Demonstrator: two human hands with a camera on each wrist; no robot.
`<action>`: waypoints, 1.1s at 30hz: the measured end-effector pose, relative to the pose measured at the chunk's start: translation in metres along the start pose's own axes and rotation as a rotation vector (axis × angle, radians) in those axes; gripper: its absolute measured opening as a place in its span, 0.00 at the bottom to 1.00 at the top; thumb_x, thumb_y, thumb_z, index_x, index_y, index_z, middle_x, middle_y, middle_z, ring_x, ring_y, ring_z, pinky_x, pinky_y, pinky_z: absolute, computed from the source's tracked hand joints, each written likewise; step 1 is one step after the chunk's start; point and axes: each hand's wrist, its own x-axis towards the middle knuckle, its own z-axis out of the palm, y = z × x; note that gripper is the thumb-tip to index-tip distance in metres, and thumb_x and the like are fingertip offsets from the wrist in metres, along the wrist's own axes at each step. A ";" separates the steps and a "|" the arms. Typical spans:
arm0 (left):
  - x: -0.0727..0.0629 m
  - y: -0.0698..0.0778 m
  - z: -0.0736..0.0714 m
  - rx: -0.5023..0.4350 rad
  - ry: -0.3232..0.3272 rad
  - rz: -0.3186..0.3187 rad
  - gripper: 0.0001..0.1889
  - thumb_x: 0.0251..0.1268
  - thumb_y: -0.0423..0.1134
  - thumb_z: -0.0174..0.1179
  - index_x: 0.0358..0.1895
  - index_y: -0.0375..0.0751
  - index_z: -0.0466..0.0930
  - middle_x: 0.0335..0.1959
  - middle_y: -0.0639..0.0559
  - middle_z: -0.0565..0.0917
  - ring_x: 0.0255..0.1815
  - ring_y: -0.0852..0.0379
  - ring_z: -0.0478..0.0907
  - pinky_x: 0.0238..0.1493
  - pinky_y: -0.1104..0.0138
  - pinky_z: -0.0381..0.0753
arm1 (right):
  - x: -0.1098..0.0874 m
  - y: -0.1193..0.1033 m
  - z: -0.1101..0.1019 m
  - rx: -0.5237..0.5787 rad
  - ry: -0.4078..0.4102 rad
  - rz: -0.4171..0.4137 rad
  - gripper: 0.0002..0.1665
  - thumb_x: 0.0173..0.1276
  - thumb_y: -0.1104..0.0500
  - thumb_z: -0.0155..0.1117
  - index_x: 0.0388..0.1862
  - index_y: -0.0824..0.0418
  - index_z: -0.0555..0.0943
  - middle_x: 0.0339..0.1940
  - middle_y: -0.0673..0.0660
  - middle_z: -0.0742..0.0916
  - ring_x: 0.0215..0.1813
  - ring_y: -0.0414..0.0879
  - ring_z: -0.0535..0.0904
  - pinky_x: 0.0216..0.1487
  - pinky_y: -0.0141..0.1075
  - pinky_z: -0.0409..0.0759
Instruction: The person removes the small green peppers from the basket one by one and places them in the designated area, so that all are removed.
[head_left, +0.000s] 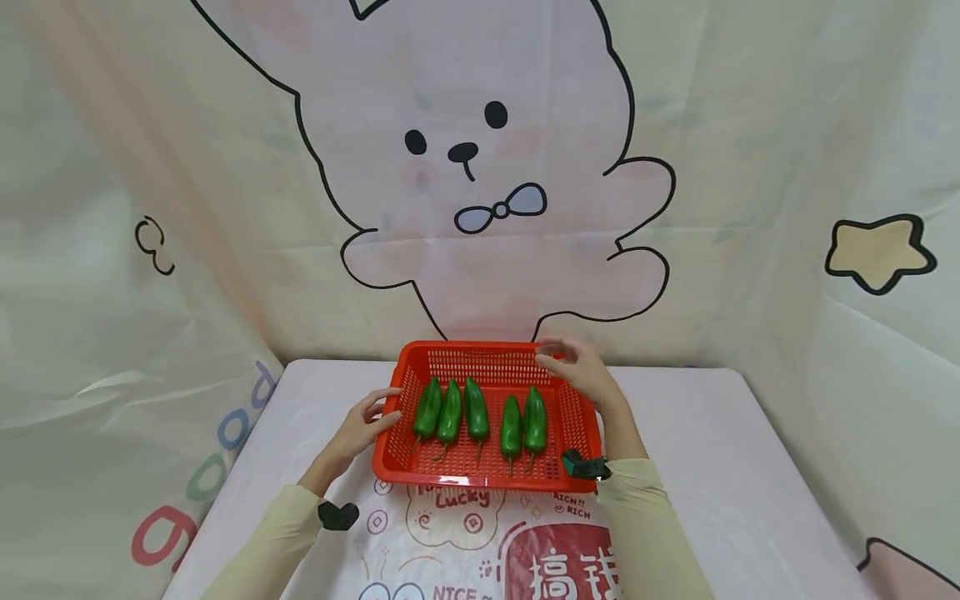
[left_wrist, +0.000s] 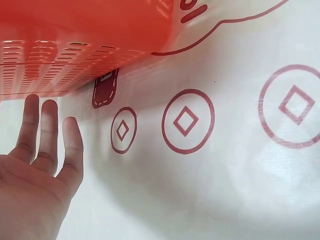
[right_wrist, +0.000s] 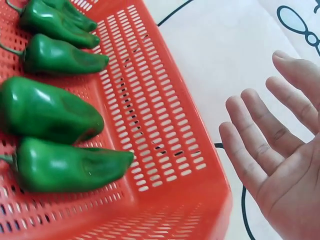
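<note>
A red plastic basket with slotted walls lies on the table, holding several green peppers. Three peppers lie side by side at the left and two at the right, stems toward the near side. At the basket's left wall is my left hand, its fingers extended; in the left wrist view the fingertips come up close to the wall, and contact is hard to tell. My right hand hovers by the far right corner; the right wrist view shows its spread fingers apart from the rim, with an empty palm.
A white table cover with printed red lettering and coin shapes lies under the basket. Behind the table hangs a cloth backdrop with a cartoon animal, and similar cloth stands at both sides. Dark straps sit on both wrists.
</note>
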 end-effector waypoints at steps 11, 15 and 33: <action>0.000 -0.002 -0.002 -0.020 0.000 0.001 0.27 0.74 0.42 0.63 0.73 0.50 0.69 0.64 0.33 0.73 0.56 0.38 0.78 0.48 0.52 0.85 | 0.004 0.017 0.021 0.028 0.016 0.055 0.29 0.73 0.62 0.67 0.68 0.74 0.72 0.62 0.76 0.77 0.59 0.64 0.79 0.55 0.57 0.80; 0.000 -0.003 -0.002 -0.029 0.003 -0.002 0.27 0.74 0.42 0.63 0.73 0.50 0.69 0.64 0.33 0.74 0.56 0.39 0.79 0.48 0.53 0.85 | 0.002 0.023 0.030 0.044 0.047 0.109 0.30 0.71 0.60 0.70 0.68 0.71 0.74 0.64 0.71 0.78 0.60 0.61 0.78 0.56 0.54 0.80; 0.001 -0.005 0.001 -0.053 -0.005 0.009 0.26 0.74 0.42 0.62 0.72 0.51 0.69 0.62 0.34 0.75 0.55 0.40 0.79 0.46 0.53 0.86 | 0.005 0.054 0.054 -0.041 0.244 0.238 0.34 0.64 0.55 0.77 0.66 0.67 0.77 0.65 0.68 0.78 0.64 0.64 0.74 0.63 0.55 0.75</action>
